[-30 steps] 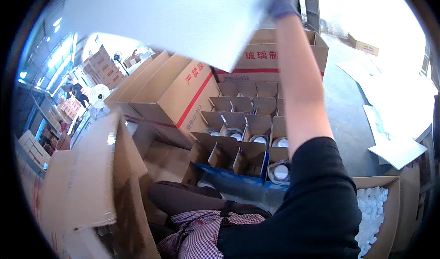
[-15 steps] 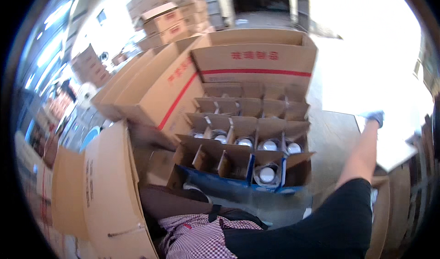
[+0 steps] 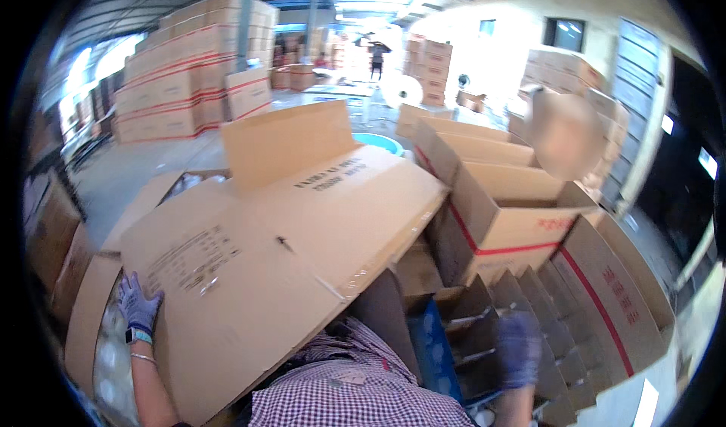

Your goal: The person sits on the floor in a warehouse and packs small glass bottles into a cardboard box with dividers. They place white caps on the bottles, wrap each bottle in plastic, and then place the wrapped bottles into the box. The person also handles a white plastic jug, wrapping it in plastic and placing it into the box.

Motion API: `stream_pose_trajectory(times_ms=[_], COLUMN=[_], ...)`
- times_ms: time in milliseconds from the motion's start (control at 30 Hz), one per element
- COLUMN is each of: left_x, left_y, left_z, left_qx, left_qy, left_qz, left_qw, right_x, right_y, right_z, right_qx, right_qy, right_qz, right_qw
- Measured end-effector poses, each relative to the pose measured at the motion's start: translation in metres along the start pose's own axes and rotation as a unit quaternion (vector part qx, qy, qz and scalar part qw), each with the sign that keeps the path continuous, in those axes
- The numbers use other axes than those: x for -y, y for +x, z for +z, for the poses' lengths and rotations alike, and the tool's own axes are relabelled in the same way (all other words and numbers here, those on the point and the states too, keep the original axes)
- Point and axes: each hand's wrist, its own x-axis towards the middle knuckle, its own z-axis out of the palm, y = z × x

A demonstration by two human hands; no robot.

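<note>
My left hand (image 3: 138, 306), in a purple-grey glove with a band at the wrist, has its fingers spread. It rests by the left edge of a large folded cardboard carton (image 3: 249, 298), beside an open box (image 3: 79, 313) of clear, shiny items (image 3: 113, 363). My right hand (image 3: 519, 349), gloved alike, is smeared by motion over brown cardboard dividers (image 3: 473, 306); whether it holds anything does not show. A blue panel (image 3: 439, 344) borders these dividers on the left.
Open cartons with red stripes (image 3: 522, 249) stand ahead to the right. Behind the folded carton is a light-blue round tub (image 3: 378, 143). Tall carton stacks (image 3: 178, 86) fill the back left. A distant person (image 3: 376, 60) stands in the aisle.
The view has swung left. My right hand has come from the white surface at far right to the dividers. My left hand, unseen before, now shows at the folded carton's edge.
</note>
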Motion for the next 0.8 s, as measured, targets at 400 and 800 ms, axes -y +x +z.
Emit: stream_pose_trajectory(times_ms=[400, 800], left_x=[0.083, 0.081], left_y=[-0.055, -0.043], left_z=[0.039, -0.031], left_qx=[0.227, -0.004], left_qy=[-0.752, -0.851], left_qz=[-0.125, -0.091], left_qw=[0.605, 0.517], right_x=[0.235, 0.371], right_y=[0.010, 0.102], right_z=[0.278, 0.226], right_qx=[0.452, 0.482], right_qy=[0.723, 0.718], right_qz=[0.218, 0.000], right_qw=[0.474, 0.503])
